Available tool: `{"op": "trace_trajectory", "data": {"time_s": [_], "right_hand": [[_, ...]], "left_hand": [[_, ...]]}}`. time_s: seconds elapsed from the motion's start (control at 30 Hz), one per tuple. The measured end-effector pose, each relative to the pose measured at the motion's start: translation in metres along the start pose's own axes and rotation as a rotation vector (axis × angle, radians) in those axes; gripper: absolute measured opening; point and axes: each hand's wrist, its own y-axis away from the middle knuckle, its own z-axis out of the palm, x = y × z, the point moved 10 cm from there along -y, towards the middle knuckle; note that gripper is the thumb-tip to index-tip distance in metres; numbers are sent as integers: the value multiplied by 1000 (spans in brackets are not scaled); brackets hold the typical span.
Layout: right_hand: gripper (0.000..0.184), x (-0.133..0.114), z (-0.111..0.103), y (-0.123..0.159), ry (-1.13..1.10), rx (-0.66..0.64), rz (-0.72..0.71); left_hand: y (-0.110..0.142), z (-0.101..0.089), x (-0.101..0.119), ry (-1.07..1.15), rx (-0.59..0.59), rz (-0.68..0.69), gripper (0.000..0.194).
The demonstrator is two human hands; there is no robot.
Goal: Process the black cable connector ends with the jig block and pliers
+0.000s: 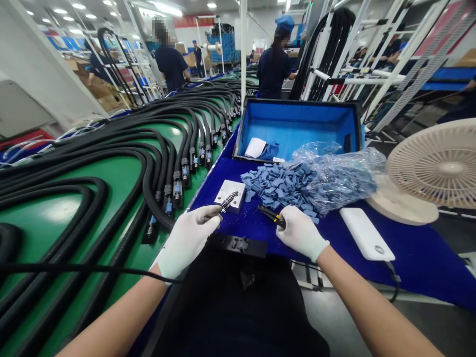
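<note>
My left hand (188, 240), in a white glove, is shut on a small black-and-silver cable connector (228, 202), which it holds up over the edge of a white plate (229, 194). My right hand (299, 233), also gloved, grips a small black-and-yellow tool (270, 215), pliers by its shape, with its jaws hidden in shadow or too small to make out. Just beyond the tool lies a heap of small blue foam pads (278, 186), and a clear plastic bag (338, 181) of the same pads is next to it.
Black corrugated cable harnesses (159, 148) lie in rows on a green table (115, 178) to my left. Ahead are a blue-lined case (297, 126) and a white power bank (366, 233) on a blue mat (223, 208). A cream fan (439, 168) stands right. Co-workers stand further away.
</note>
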Motion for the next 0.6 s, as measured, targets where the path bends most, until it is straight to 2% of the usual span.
{"op": "trace_trajectory", "data": {"time_s": [0.07,0.13,0.23,0.3,0.37,0.47,0.6], "right_hand": [[9,-5,0,-2,-171,10,45],[17,-24,-3,-6,-349,-10,26],[36,-76,-16,-9,-582,-102,-194],[42,-109,-29,-9,-690,-157,-366],[44,-128,-40,-9,-750,-163,-468],[48,-138,-44,-10,-774,-151,-524],[48,-139,-42,-11,-777,-156,-531]], "left_hand": [[-2,-2,1,23,-8,-9,42],[-3,-4,3,21,-19,-3,44],[-3,-9,9,10,-18,29,47],[-3,-11,13,-6,-13,62,48],[-3,-11,16,-19,-15,85,48],[-4,-10,13,6,-24,79,49],[-4,-9,9,42,-18,72,48]]}}
